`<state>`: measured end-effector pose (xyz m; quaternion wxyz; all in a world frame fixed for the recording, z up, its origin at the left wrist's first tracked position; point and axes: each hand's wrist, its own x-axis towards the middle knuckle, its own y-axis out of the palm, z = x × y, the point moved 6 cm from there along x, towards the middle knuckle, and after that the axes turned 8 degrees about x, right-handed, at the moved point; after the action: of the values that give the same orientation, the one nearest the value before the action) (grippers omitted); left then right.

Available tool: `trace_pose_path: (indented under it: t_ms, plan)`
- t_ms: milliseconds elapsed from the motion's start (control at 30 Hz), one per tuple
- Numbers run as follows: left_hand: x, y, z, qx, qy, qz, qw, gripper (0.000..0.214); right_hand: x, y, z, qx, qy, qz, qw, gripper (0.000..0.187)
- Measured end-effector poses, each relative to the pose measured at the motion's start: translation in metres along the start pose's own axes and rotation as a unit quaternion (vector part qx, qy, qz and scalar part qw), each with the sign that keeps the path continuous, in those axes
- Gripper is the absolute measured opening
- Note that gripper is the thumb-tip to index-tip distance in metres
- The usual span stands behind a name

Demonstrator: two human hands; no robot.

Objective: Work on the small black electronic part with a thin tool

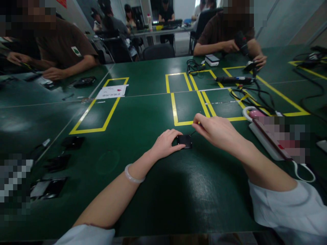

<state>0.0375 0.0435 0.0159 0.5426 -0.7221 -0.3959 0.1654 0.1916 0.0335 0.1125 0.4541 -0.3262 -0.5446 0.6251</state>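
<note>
A small black device lies on the green table just in front of me. My left hand rests on its left side, fingers curled around it and holding it down. My right hand hovers over its upper right corner with thumb and forefinger pinched on a thin dark tool or wire whose tip points at the device; I cannot make out what it is.
Yellow tape rectangles mark the table. A white power strip and cables lie at right. Several black parts sit at left. Other people sit across the table, one holding a dark tool.
</note>
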Motion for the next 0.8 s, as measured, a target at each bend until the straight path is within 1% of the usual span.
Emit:
trace_pose_path:
  t_ms: [167, 233, 433, 667, 800]
  plan:
    - [-0.0001, 0.0003, 0.0005, 0.000, -0.002, 0.000, 1.000, 0.037, -0.0015, -0.0010, 0.0014, 0.039, -0.025, -0.004, 0.999, 0.023]
    - [-0.0001, 0.0003, 0.0001, 0.000, -0.001, 0.001, 1.000, 0.037, -0.0018, -0.0016, 0.0019, 0.045, -0.025, -0.003, 0.999, 0.023]
    - [0.0001, -0.0005, -0.0004, -0.006, -0.004, -0.001, 1.000, 0.038, -0.0014, -0.0012, 0.0023, 0.011, -0.006, 0.008, 1.000, 0.028]
    - [-0.0001, -0.0004, -0.0015, -0.003, 0.001, 0.001, 1.000, 0.038, -0.0029, -0.0024, 0.0035, 0.041, -0.036, -0.001, 0.998, 0.023]
    - [-0.0001, 0.0001, -0.0008, 0.001, -0.001, 0.000, 1.000, 0.039, -0.0010, 0.0006, 0.0015, 0.009, -0.012, 0.002, 1.000, 0.028]
